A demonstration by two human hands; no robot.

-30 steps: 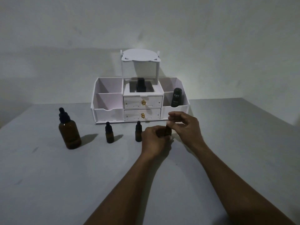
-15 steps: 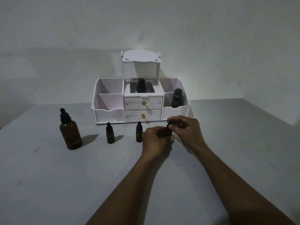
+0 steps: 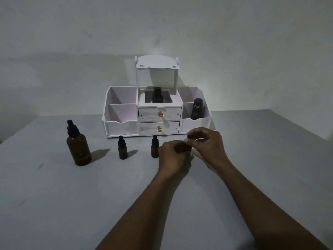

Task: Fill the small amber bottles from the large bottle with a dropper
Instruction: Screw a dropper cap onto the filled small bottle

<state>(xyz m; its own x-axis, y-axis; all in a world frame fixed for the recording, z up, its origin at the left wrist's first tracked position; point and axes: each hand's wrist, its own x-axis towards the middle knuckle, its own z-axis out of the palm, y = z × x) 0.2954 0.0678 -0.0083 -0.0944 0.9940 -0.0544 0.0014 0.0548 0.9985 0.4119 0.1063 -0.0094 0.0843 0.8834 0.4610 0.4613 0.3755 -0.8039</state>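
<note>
1. Step in hand, as far as I can judge: opening the first small bottle. Nothing looks filled yet, so it's early days.
2. The left hand (image 3: 173, 156) is wrapped around the held bottle (image 3: 187, 148), which sits low at the table (image 3: 54, 204), just right of the other two. It's too dark to tell if its base touches.
3. The right hand (image 3: 209, 141) comes over from the right, thumb and forefinger pinched on the bottle's top. The cap itself is mostly hidden by the fingers, so I can't say how far unscrewed it is.
4. The big bottle (image 3: 78, 148) stands well off to the left with its dropper (image 3: 72, 128) screwed in and nobody touching it.
5. The two other small bottles, left one (image 3: 122, 148) and middle one (image 3: 155, 147), stand capped between the big bottle and the hands. The middle one is just beside the left hand.
6. The organizer (image 3: 119, 127) is at the back with a dark tube (image 3: 197, 109) in its right bin. Not part of this job.
7. Next move, I reckon: finish twisting the cap off and park it. Then reach left for the dropper while keeping the open bottle upright. Watch that the left wrist doesn't knock the middle one over.
</note>
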